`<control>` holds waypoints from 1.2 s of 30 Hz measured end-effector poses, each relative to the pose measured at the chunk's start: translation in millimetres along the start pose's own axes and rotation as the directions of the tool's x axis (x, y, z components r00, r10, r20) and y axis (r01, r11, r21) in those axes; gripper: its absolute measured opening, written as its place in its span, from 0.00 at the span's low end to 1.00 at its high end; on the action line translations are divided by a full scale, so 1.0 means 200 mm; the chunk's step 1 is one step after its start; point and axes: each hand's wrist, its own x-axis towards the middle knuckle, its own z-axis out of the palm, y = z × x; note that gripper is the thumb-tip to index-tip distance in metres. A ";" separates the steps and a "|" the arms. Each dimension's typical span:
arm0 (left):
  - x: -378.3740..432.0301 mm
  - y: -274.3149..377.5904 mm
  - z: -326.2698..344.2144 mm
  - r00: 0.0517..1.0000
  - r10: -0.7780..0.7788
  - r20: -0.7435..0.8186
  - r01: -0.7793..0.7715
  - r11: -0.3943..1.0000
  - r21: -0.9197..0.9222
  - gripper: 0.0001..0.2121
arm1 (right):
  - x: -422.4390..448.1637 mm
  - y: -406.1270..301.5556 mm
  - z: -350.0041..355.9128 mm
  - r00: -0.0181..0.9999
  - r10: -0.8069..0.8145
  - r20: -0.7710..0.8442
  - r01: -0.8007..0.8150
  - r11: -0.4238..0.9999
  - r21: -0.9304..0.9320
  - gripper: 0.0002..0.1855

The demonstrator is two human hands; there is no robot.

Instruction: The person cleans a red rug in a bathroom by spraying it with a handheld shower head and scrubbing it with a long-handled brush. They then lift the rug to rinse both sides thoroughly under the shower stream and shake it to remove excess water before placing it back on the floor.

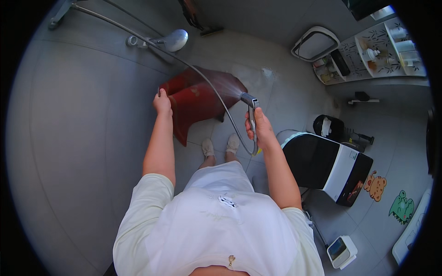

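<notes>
My left hand (163, 102) grips the edge of a dark red stool (197, 100), which seems to be plastic and stands tilted before my feet. In my right hand (259, 127) is a chrome handheld sprayer (249, 99), held upright by its handle. Water fans out of its head onto the stool. From the sprayer's base a metal hose (221, 98) loops up and across the stool towards the wall at the upper left. Part of the stool's far side is hidden by the spray and the hose.
A chrome shower head (176, 40) hangs on the left wall. At the right stands a black and white toilet (310, 160), with a black bin (328, 127) beyond it. Shelves with bottles (371, 54) line the upper right wall, near a white-rimmed basin (316, 44). Grey tiled floor (255, 74) surrounds the stool.
</notes>
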 end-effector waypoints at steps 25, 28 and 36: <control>-0.26 0.65 -0.07 0.860 0.282 0.425 -0.261 0.959 -0.108 0.16 | 0.08 0.06 0.17 0.997 -0.076 -0.013 0.077 0.981 0.177 0.32; -0.28 0.61 -0.13 0.812 0.263 0.521 -0.314 0.949 0.010 0.16 | 0.12 0.10 0.16 1.000 -0.004 0.022 0.001 0.990 0.141 0.33; -0.20 0.11 -0.14 0.763 0.254 0.594 -0.454 0.865 0.213 0.20 | 0.34 0.34 0.23 0.986 0.161 -0.049 -0.141 0.950 0.278 0.31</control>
